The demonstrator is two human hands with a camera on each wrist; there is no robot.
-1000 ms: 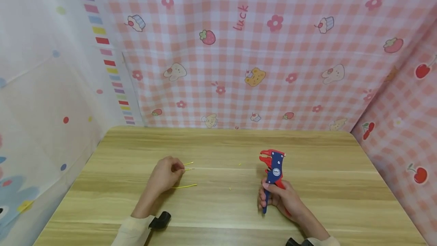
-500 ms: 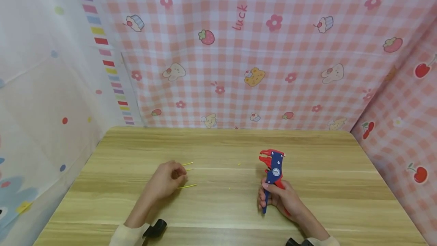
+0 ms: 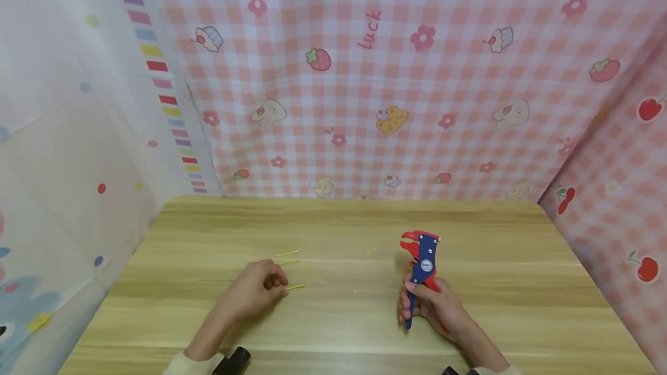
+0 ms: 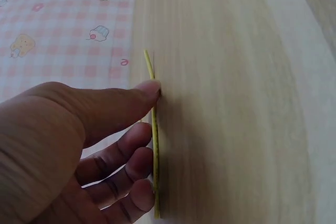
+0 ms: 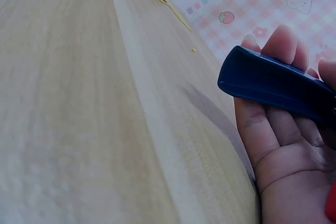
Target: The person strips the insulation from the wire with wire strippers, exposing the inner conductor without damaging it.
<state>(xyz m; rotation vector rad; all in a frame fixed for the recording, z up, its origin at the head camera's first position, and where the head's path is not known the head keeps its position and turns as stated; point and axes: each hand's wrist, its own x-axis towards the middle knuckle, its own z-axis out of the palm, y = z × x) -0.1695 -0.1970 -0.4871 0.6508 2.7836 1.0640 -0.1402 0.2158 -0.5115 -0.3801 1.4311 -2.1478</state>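
Note:
In the head view, my left hand [image 3: 255, 291] is low over the table's left half, at the nearest of three short yellow wires. Thumb and fingertips pinch this wire [image 4: 155, 145], which lies along the tabletop; the index finger is mostly hidden behind the thumb. Two more yellow wires [image 3: 288, 254] lie just beyond the hand, one partly covered by it. On the right, my right hand [image 3: 443, 308] holds a blue and red wire stripper [image 3: 426, 265] by its handles, head pointing away from me. Its blue handle [image 5: 278, 82] crosses the fingers in the right wrist view.
Small yellow scraps [image 3: 369, 253] lie mid-table between the hands, one nearer [image 3: 355, 291]. The wooden table [image 3: 333, 328] ends at the back against a pink checked curtain [image 3: 365, 149]. More patterned cloth hangs at the left and right sides.
My left hand has let go of the middle wire, moved toward me and taken the nearest one. The right hand has kept the wire stripper in the same place.

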